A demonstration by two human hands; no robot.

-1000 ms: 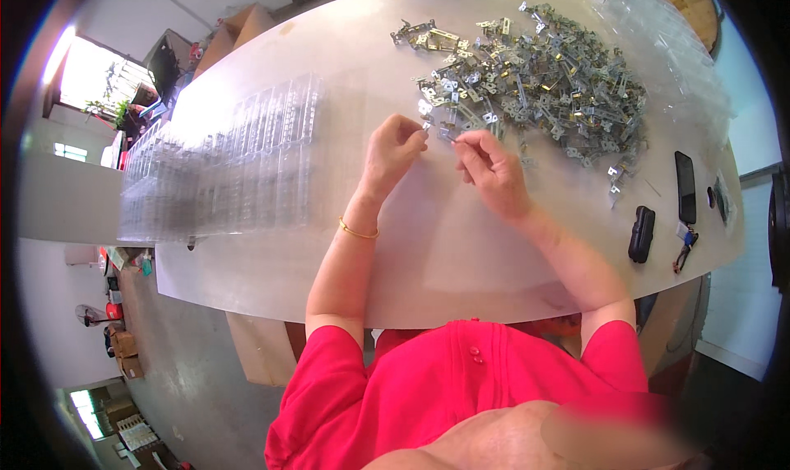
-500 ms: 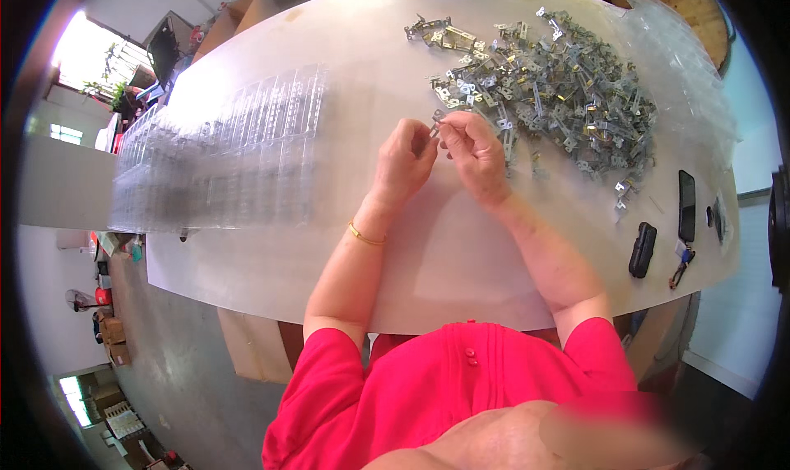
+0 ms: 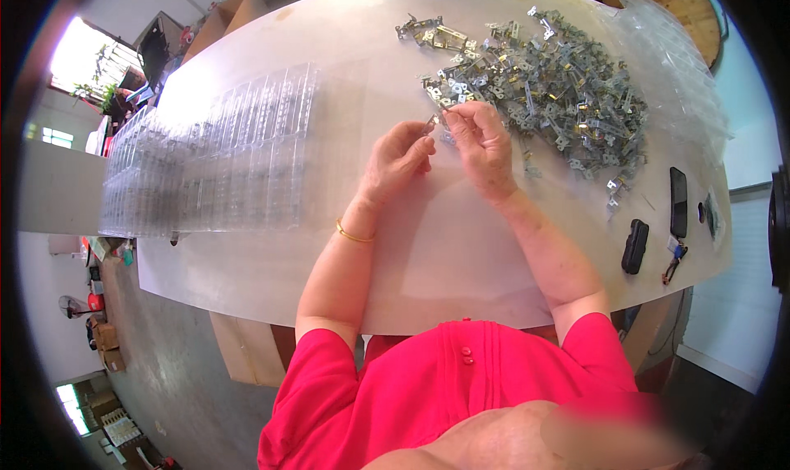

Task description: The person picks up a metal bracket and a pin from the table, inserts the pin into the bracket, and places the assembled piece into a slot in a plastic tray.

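Over the middle of the table, my left hand point(image 3: 397, 159) pinches a small metal bracket point(image 3: 429, 124) between thumb and forefinger. Close beside it, my right hand point(image 3: 484, 147) is closed, its thumb and fingertips together at the upper end of a small metal piece. Whether both hands grip one part or two separate ones is too small to tell. Just beyond my right hand spreads a large heap of metal brackets point(image 3: 568, 100), silver with some brass-coloured bits.
Clear plastic trays point(image 3: 206, 157) stand stacked on the left of the white table point(image 3: 428, 264). More clear plastic packaging point(image 3: 675, 67) lies at the far right. Near the right edge are a phone point(image 3: 678, 202), a black case point(image 3: 634, 246) and keys point(image 3: 675, 264).
My fingertips have drawn slightly apart, and the left hand's fingers have loosened outward, showing more of the metal part. The whole view has shifted a little.
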